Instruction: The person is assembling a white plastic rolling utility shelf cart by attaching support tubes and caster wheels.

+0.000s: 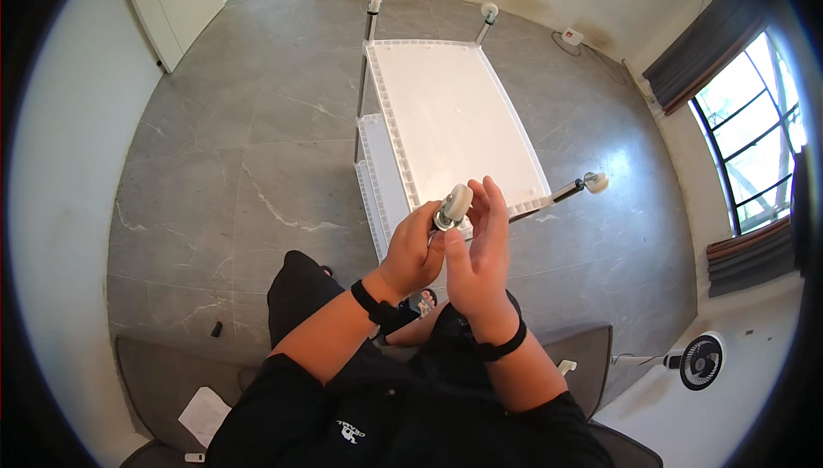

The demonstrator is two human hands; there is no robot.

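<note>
An upside-down white plastic shelf cart [454,117] stands in front of me, with metal legs pointing up and a caster on each. At its nearest corner is a pale caster wheel [457,204] with a metal fitting. My left hand [410,254] is closed around the base of this caster, and its fingertips are partly hidden behind it. Just to the right, my right hand [482,267] has its fingers stretched upward and its thumb close to the caster stem. Whether that thumb touches the stem, I cannot tell.
Other casters top the right near leg [595,182], the far right leg [489,11] and the far left leg [375,3]. I sit on a grey sofa [171,374] with a white paper [204,417] on it. A fan [702,361] stands at the right.
</note>
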